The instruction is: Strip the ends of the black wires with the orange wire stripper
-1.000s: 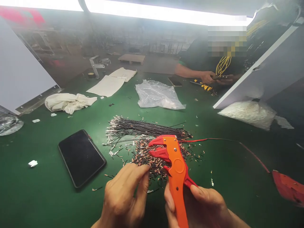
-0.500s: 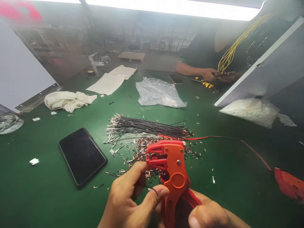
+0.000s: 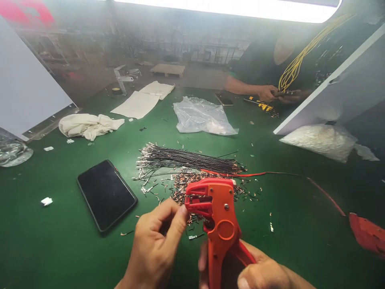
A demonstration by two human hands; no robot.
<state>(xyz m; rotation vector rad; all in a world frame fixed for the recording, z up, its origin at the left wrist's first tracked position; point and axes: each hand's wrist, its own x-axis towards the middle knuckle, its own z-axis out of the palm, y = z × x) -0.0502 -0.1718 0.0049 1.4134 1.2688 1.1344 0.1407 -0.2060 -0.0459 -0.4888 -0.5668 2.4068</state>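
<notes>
Orange stripper stood upright in the right hand, grip closed round its handles. Left hand pinched shut at its jaws, at 9 o'clock; wire too small to see. Wires lay at 12 o'clock on the surface.

Just beyond the left hand and the right hand, which grips the orange wire stripper, a litter of wire offcuts and a bundle of black wires block the way forward. To the left of the left hand a black phone lies flat, with bare green mat nearer and further left. Right of the right hand the mat is open up to a red wire and a red object. Further off lie a plastic bag and a white cloth.
</notes>
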